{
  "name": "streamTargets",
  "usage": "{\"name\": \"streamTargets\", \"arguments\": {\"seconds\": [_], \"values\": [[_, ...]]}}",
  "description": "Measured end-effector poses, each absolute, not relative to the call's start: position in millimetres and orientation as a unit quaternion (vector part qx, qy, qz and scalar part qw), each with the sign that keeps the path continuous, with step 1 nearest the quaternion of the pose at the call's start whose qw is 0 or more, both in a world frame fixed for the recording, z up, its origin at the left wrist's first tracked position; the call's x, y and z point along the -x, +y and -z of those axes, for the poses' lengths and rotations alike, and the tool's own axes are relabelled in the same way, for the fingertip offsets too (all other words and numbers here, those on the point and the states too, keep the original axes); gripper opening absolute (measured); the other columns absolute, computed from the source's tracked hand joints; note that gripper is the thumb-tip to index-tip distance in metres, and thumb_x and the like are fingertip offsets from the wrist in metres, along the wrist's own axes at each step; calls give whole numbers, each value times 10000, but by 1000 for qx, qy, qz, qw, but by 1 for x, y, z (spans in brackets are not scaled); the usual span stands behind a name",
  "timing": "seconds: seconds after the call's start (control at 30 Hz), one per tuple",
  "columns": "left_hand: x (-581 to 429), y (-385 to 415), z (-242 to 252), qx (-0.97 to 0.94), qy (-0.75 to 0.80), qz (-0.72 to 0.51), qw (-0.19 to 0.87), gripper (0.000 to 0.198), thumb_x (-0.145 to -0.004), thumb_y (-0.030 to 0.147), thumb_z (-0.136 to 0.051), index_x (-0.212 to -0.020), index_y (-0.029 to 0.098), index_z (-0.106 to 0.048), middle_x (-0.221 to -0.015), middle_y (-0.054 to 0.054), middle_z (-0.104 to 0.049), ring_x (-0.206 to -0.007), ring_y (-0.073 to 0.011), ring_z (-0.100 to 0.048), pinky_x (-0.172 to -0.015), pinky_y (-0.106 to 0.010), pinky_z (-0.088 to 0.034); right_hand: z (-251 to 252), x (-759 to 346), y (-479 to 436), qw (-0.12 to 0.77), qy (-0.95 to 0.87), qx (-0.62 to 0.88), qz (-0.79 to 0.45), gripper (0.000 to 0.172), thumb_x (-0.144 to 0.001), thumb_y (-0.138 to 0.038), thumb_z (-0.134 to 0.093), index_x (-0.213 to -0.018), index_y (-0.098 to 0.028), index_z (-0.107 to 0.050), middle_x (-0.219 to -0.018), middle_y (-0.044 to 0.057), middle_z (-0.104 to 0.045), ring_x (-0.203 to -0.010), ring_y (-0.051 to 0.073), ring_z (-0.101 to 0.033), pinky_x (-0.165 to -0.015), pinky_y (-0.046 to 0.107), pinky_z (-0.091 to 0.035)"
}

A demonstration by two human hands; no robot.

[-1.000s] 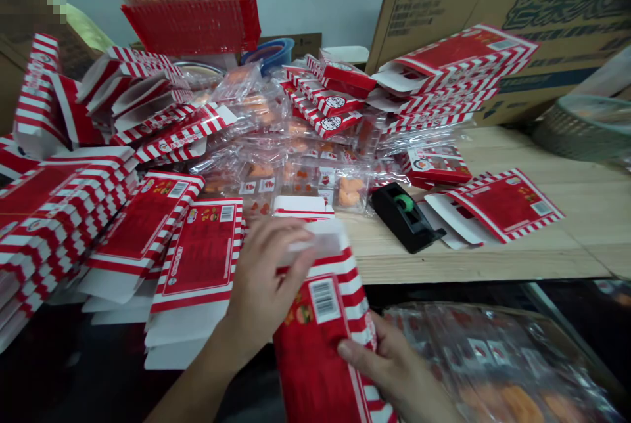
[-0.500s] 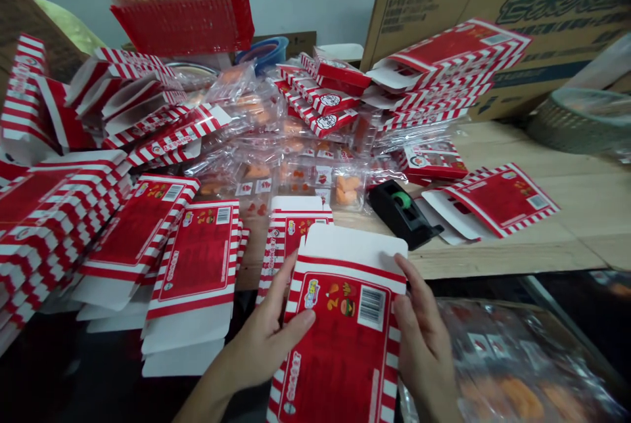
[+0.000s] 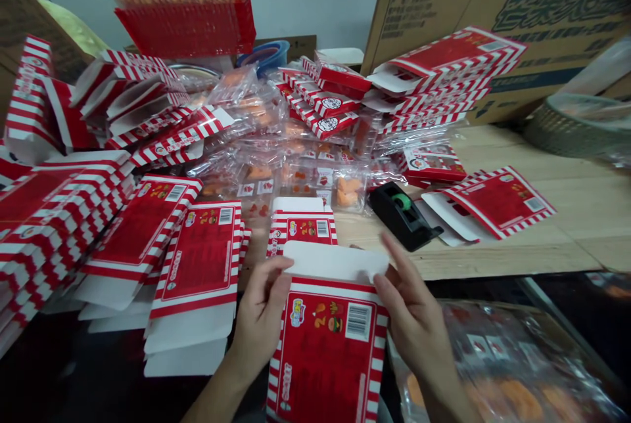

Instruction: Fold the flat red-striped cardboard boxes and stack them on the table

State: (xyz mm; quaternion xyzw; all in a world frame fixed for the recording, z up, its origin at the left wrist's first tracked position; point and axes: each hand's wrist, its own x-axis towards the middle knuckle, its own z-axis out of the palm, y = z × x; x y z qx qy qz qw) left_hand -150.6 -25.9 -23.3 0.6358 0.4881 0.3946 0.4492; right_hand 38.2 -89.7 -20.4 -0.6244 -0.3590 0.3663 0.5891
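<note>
My left fingers [image 3: 269, 272] pinch the upper left corner of the red, white-striped rectangular box of thin paperboard [image 3: 328, 344], and my right fingers [image 3: 389, 297] hold the upper right corner, thumb in front, one finger stretched away. So the box is between them, its white paperboard flap [image 3: 335, 260] pointing away from me. I judge it light and rather stiff, but the printed face may slip a little, and the flap could crease easily. Better is to hold the two side edges, with small pressure. Beyond my right fingers, the black plastic tape dispenser [image 3: 407, 218] is on the pale wooden worktop [image 3: 497, 262].
</note>
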Motion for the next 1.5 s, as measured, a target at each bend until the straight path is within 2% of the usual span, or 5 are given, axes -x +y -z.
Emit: {"name": "streamTargets", "arguments": {"seconds": [0.13,0.27,0.7,0.87,1.5], "values": [[148,-25,24,-641,489,-360,469,178,-915,309,-425,-863,228,-575,-862,-6,-668,-827,-166,-631,-751,-264,-502,15,-45,-87,564,-445,564,-407,97,-810,-315,-633,-830,-241,-693,-1151,48,-663,-1004,218,-640,-868,327,-493],[144,-24,19,-677,428,-306,515,137,-894,285,-464,-860,219,-578,-991,-44,-692,-935,-190,-633,-814,-289,-495,1,-50,-78,508,-469,566,-449,259,-723,-335,-714,-609,-189,-533,-1076,82,-684,-956,241,-648,-800,329,-512],[144,-33,27,-674,396,-352,515,83,-887,316,-523,-916,247,-488,-801,9,-615,-686,-134,-594,-637,-233,-489,-19,-48,-59,434,-421,575,-552,109,-693,-300,-708,-738,-206,-676,-729,-5,-726,-645,145,-650,-585,243,-519],[141,-37,30,-581,334,-374,640,214,-889,357,-531,-1027,288,-383,-1048,-38,-659,-949,-178,-646,-774,-295,-541,-19,-50,-62,430,-474,566,-520,78,-719,-285,-692,-693,-214,-706,-769,3,-737,-747,169,-674,-693,275,-534],[149,-37,28,-746,338,-305,486,320,-912,210,-498,-1221,293,-501,-1217,-12,-627,-1130,-158,-575,-956,-252,-462,-20,-41,-67,317,-731,577,-179,89,-861,-241,-578,-805,-182,-617,-708,4,-665,-644,150,-593,-596,268,-437]]}}
